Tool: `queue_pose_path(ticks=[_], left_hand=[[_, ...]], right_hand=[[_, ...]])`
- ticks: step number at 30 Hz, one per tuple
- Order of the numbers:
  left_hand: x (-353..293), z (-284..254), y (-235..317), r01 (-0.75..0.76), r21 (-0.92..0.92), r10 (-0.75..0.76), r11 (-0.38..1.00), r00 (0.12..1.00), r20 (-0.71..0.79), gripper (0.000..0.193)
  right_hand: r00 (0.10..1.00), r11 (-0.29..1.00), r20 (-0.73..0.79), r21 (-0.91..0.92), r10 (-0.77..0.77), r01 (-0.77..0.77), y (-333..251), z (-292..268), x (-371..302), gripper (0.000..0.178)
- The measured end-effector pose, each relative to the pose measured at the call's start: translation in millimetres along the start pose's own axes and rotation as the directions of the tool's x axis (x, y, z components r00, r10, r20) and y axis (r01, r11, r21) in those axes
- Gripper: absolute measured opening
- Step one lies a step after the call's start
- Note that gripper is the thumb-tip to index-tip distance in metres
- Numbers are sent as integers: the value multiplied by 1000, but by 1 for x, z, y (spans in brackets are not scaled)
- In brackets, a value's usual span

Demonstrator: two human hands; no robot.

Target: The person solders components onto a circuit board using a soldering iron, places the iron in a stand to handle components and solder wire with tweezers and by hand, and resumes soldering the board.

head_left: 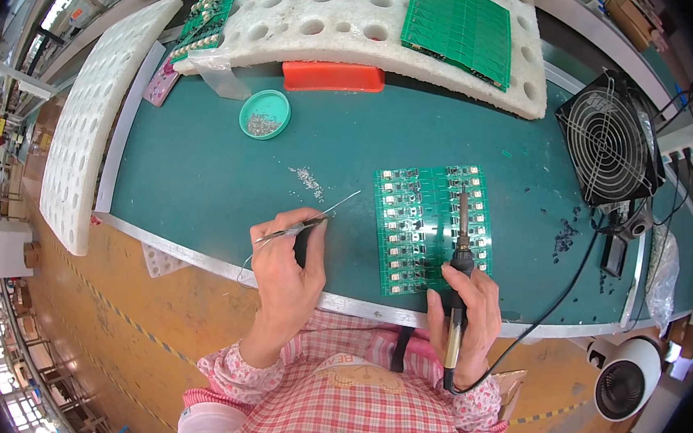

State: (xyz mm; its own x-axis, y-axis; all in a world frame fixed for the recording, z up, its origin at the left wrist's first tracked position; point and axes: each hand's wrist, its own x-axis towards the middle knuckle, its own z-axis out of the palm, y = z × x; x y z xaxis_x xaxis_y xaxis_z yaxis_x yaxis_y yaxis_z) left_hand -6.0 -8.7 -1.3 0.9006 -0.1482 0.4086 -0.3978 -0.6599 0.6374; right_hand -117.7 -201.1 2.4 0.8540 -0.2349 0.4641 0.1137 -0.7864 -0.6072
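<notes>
My right hand (470, 310) is closed round a soldering iron (463, 264), its metal barrel pointing away from me over the right half of a green circuit board panel (432, 224). Rows of small white and black components line the panel, which lies on the green bench top. Whether the iron's tip touches the board I cannot tell. To the left of the panel, my left hand (288, 273) pinches metal tweezers (300, 227). A thin silvery wire (344, 201) sticks out past the fingers towards the board, and a thin loop of wire hangs below the hand.
Beyond my left hand lie loose small parts (308, 182) and a green round dish (263, 115) of similar pieces. A red tray (334, 78) sits before white foam (320, 45) bearing circuit boards (459, 30). A black fan (610, 141) stands right, near the iron's cable (562, 310).
</notes>
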Motion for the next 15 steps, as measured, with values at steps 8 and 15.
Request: queue_pose_path(ticks=[8,15], left_hand=[[-14,4,26,3,-244,37,970,987,157,10],[-22,13,32,-70,-266,131,961,967,218,13]], right_hand=[[976,949,-166,305,139,-83,4,-5,-15,27],[954,914,-221,393,201,-102,6,-3,-21,19]])
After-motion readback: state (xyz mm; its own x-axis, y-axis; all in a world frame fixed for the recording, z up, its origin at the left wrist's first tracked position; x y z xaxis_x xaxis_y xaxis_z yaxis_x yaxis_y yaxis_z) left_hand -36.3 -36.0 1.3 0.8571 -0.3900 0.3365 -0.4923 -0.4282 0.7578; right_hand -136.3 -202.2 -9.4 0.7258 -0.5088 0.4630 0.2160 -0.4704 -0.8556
